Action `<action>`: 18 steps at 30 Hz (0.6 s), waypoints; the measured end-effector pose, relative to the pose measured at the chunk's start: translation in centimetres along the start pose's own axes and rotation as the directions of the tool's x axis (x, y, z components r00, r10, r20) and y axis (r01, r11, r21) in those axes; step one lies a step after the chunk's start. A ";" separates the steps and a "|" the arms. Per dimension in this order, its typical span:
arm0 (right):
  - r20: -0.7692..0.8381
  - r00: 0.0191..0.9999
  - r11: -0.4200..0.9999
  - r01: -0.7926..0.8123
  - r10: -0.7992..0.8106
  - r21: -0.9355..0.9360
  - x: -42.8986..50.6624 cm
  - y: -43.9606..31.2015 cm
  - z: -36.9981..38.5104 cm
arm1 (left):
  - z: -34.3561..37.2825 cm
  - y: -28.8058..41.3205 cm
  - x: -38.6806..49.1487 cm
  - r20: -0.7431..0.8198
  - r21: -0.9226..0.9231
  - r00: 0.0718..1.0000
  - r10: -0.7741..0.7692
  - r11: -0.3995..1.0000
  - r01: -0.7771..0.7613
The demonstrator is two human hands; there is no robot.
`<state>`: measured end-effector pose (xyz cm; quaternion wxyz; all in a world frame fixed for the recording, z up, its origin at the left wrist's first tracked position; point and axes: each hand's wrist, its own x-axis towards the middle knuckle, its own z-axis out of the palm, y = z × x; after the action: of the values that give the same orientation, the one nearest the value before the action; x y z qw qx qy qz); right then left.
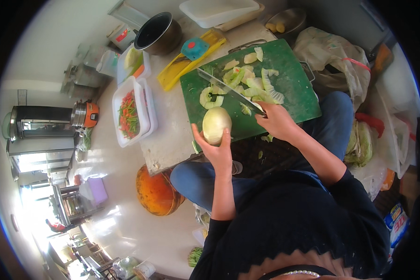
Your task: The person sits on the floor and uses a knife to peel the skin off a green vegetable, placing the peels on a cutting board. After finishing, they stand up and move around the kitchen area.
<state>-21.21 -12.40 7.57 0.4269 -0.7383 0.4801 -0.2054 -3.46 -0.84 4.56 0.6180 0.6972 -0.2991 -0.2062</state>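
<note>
My left hand (215,150) grips a pale, rounded vegetable (217,123), perhaps a trimmed cabbage heart, over the near left part of a green cutting board (294,73). In my right hand (276,120) is the handle of a kitchen knife (231,91). Its blade points up and left, above the board and apart from the vegetable. Cut pale-green leaf pieces (253,84) lie scattered beyond the blade. A curled piece (210,98) rests left of them, close to the knife.
Left of the board stand a yellow mandoline-type slicer (171,77) with a blue holder (195,49), a tub of cut red and green peppers (128,115) and a dark pot (157,33). An orange bucket (154,192) is beside my knee. Plastic bags (330,52) crowd the right.
</note>
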 end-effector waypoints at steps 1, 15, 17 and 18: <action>0.009 1.000 1.000 -0.021 0.020 0.019 -0.3 0.0 -0.2 | -0.6 0.0 0.4 0.007 0.035 1.000 0.030 0.999 -0.031; 0.074 0.877 0.702 0.428 -0.475 -0.568 -4.3 -0.1 1.9 | -5.0 -3.9 3.8 0.175 -0.065 0.976 -0.130 0.987 0.144; 0.111 0.859 0.659 0.461 -0.501 -0.595 -4.5 -0.3 2.6 | -5.2 -4.9 4.0 0.170 0.049 0.983 -0.071 0.997 0.064; 0.121 0.860 0.654 0.462 -0.496 -0.599 -4.5 -0.4 2.9 | -5.4 -5.4 4.1 0.176 0.049 0.982 -0.072 0.997 0.064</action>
<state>-20.99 -7.09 6.77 0.0835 -0.9295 0.3194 -0.1641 3.93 0.70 0.43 0.5662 0.6990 -0.3335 -0.2822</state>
